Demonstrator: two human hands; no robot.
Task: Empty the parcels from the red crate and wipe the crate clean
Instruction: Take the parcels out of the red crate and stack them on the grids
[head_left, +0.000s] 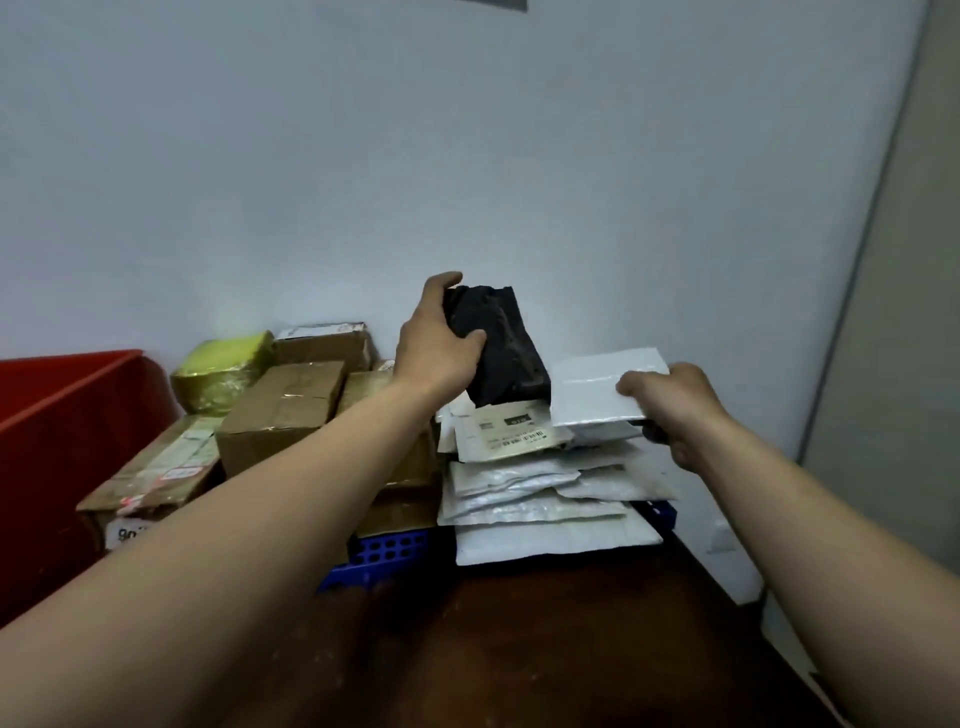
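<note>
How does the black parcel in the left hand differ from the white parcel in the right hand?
Colour: the black parcel is dark, the white parcel pale. Shape: the black parcel is bulky and creased, the white parcel flat and smooth. Pose: the black parcel stands nearly upright, the white parcel lies almost level. Shared: the left hand and right hand hold them above the pile of mailers.

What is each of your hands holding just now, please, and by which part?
The left hand grips the black parcel by its upper left side; the right hand pinches the white mailer at its right edge.
</note>
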